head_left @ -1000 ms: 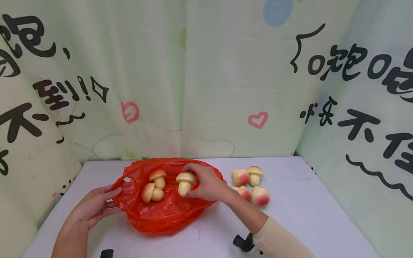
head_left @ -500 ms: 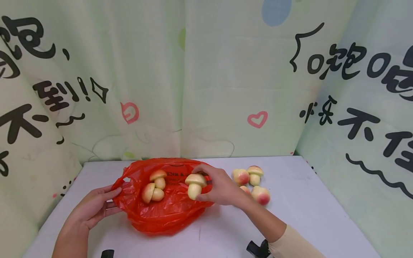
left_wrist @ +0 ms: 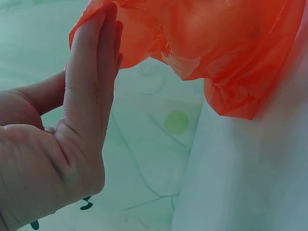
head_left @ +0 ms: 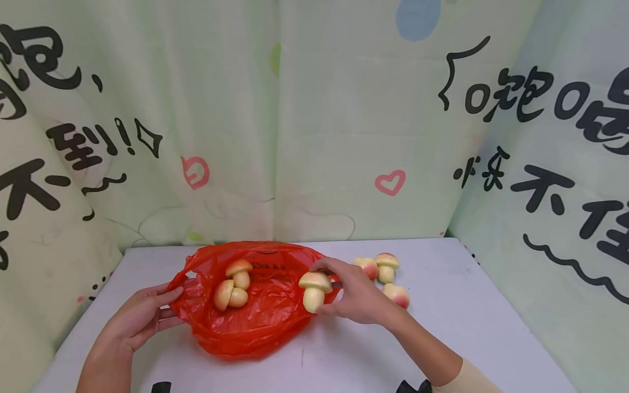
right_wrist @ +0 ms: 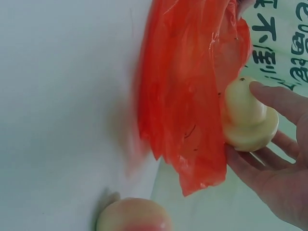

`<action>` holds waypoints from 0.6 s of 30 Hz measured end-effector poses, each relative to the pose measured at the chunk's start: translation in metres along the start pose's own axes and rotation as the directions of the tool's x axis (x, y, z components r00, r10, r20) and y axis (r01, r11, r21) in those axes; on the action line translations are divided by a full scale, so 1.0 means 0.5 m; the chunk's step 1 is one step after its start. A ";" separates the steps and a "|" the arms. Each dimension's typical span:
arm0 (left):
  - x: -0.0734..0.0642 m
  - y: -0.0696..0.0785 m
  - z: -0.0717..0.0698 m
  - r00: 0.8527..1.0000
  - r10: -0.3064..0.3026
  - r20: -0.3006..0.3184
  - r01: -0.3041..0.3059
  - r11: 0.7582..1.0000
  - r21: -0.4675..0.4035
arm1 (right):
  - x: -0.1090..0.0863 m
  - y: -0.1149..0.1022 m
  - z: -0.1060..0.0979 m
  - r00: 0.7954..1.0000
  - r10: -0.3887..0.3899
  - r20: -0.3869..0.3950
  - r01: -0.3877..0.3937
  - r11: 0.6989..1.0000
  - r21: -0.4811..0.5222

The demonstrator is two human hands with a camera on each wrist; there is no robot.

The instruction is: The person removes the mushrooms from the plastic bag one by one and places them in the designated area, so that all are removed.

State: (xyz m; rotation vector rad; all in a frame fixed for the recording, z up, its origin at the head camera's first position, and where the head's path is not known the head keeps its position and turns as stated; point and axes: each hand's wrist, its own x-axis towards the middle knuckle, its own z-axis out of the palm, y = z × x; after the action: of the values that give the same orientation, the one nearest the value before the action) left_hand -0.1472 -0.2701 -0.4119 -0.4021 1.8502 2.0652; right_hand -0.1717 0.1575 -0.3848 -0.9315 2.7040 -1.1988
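A red plastic bag (head_left: 265, 333) lies open on the table, its mouth spread wide. My left hand (head_left: 147, 312) pinches the bag's left rim between thumb and fingers, and the left wrist view shows straight fingers (left_wrist: 84, 77) against the red film (left_wrist: 192, 38). In my right hand (head_left: 357, 293) is a toy-like mushroom (head_left: 314, 289) with a pale cap and stem, held at the bag's right edge. Thumb and fingers grip that mushroom (right_wrist: 248, 115) in the right wrist view, close beside the bag (right_wrist: 185, 91). Inside the bag lie an upright mushroom (head_left: 239, 269) and a tipped one (head_left: 227, 295).
Right of the bag, another mushroom (head_left: 387, 266) stands beside a pink-and-cream peach (head_left: 365, 266). A second peach (head_left: 397, 295) sits nearer, partly behind my right forearm. Printed curtains (head_left: 324, 136) surround the white table (head_left: 467, 327) at back and sides.
My right hand has moved right and slightly nearer with the mushroom, from over the bag's middle to its right edge. The left hand has stayed on the rim.
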 end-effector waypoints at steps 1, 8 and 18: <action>0.000 0.000 0.000 1.000 0.000 -0.003 0.000 1.000 0.000 | -0.003 0.003 0.000 1.000 -0.008 -0.003 0.008 1.000 0.002; -0.001 -0.001 0.000 1.000 0.000 -0.005 0.000 1.000 -0.003 | -0.035 0.009 -0.005 1.000 0.030 0.008 -0.031 0.997 0.066; -0.002 -0.002 -0.006 1.000 0.003 0.001 -0.003 1.000 -0.007 | -0.077 0.020 -0.005 0.999 0.011 0.030 -0.014 0.995 0.103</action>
State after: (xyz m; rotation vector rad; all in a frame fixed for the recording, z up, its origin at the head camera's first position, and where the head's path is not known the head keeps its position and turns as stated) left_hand -0.1462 -0.2729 -0.4126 -0.4008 1.8446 2.0739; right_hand -0.1460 0.1851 -0.3972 -0.9105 2.5935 -1.2981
